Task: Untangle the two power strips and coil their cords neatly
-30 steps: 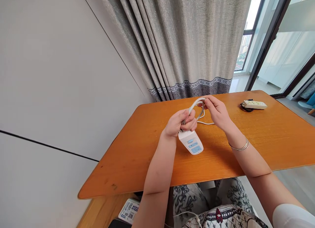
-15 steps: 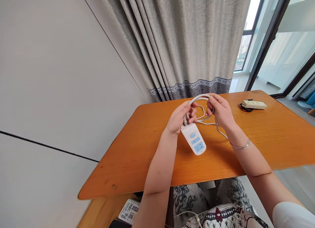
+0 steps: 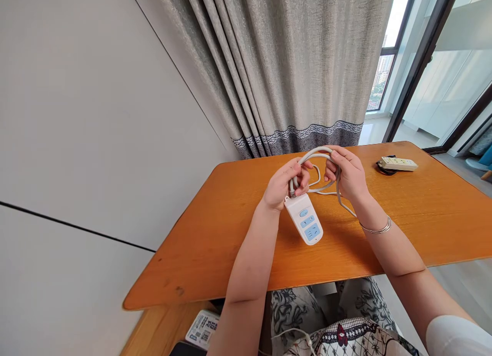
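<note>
A white power strip (image 3: 306, 220) with light blue sockets hangs just above the orange wooden table (image 3: 215, 248). Its grey-white cable (image 3: 315, 152) arches between my two hands. My left hand (image 3: 283, 184) grips the cable right where it leaves the strip. My right hand (image 3: 348, 174), with a silver bangle on its wrist, is closed on the other side of the loop. More cable trails down onto the table under my right hand.
A second, cream power strip (image 3: 398, 163) with a dark cord lies at the table's far right. Grey curtains (image 3: 292, 64) hang behind the table and a pale wall runs along the left. A printed box (image 3: 202, 329) lies below the table's near edge.
Both hands rose slightly and drew the cable into a wider arch. My right hand moved right along the cable, and a loose length now hangs below it. The strip shifted a little right.
</note>
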`<state>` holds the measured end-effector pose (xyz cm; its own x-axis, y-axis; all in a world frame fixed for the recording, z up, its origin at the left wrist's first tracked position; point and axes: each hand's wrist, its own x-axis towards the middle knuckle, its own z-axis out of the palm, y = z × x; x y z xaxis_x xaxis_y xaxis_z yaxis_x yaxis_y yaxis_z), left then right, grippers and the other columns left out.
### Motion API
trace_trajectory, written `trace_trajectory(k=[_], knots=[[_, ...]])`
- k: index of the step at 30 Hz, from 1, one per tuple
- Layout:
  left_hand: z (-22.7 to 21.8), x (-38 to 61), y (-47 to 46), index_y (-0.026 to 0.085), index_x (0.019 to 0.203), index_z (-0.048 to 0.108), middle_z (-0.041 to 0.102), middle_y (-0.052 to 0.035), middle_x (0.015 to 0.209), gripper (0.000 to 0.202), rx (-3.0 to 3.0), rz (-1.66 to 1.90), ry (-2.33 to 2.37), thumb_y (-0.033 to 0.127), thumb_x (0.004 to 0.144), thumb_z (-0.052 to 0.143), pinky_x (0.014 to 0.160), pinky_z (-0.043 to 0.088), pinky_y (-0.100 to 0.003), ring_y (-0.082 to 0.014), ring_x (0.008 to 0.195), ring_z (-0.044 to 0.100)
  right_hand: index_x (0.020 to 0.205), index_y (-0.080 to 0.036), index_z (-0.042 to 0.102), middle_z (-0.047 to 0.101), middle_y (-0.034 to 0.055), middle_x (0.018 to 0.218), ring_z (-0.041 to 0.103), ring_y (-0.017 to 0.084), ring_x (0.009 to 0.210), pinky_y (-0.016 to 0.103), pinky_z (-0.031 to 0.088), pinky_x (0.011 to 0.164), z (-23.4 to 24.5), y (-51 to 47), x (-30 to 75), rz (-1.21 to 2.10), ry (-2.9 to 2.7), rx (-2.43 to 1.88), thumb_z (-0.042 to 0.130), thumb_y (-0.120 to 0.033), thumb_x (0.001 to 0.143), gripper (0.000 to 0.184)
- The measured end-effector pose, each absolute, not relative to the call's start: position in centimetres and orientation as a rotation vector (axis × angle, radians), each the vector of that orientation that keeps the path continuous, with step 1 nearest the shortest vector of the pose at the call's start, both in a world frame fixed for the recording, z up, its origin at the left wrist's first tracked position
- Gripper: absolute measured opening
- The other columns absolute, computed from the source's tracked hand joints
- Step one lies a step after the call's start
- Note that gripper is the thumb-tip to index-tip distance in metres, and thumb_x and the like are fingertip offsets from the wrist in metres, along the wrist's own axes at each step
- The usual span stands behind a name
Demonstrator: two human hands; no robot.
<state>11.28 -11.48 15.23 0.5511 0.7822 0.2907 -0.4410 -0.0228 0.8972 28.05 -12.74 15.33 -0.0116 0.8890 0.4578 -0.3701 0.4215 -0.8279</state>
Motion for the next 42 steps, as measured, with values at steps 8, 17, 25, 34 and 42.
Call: trace_trajectory(k=[8,17,25,34,42], knots=[[15.8,11.5,-12.4,0.015,0.082,0.059,0.028,0.0106,0.045,0.028,1.220,0.966,0.352,0.042,0.088,0.065,0.041,0.024,-0.018,-0.0041,0.035,0.023,0.103,-0.022,0.065,0.034,-0.0097,0.056,0.035,0.007,0.045,0.022,0.043,0.048,15.1,-12.6,28.0,0.986,-1.243,-0.589,0.063,-0.046,0.088,0.028],[17.0,12.4,-13.7,0.016,0.070,0.049,0.020,0.0108,0.046,0.041,0.951,1.064,0.421,0.036,0.105,0.040,0.039,0.024,-0.014,-0.0033,0.034,0.017,0.123,-0.022,0.064,0.067,0.0025,0.084,0.060,0.013,0.062,0.030,0.055,0.065,14.3,-12.3,28.4,0.306,-1.563,-0.768,0.053,-0.042,0.098,0.034],[17.2,12.7,-13.8,0.017,0.069,0.046,0.020,0.0101,0.045,0.047,0.845,1.013,0.419,0.034,0.108,0.024,0.038,0.023,-0.014,-0.0042,0.033,0.017,0.114,-0.019,0.071,0.075,0.0086,0.095,0.071,0.018,0.081,0.032,0.058,0.077,14.0,-11.8,29.2,-0.036,-1.603,-0.857,0.051,-0.039,0.099,0.031],[17.2,12.8,-14.0,0.018,0.067,0.039,0.019,0.0106,0.046,0.047,0.803,0.993,0.443,0.047,0.104,0.036,0.037,0.023,-0.014,-0.0037,0.033,0.018,0.112,-0.020,0.073,0.072,0.0050,0.080,0.062,0.014,0.061,0.029,0.054,0.064,13.8,-11.6,29.2,-0.079,-1.572,-0.870,0.052,-0.043,0.098,0.034],[18.2,11.6,-14.0,0.020,0.068,0.036,0.017,0.0105,0.047,0.045,0.697,1.231,0.371,0.041,0.107,0.027,0.037,0.022,-0.014,-0.0045,0.032,0.015,0.134,-0.020,0.061,0.067,0.0011,0.074,0.059,0.014,0.059,0.029,0.051,0.065,13.7,-11.4,29.1,0.103,-1.677,-0.923,0.040,-0.038,0.102,0.042]])
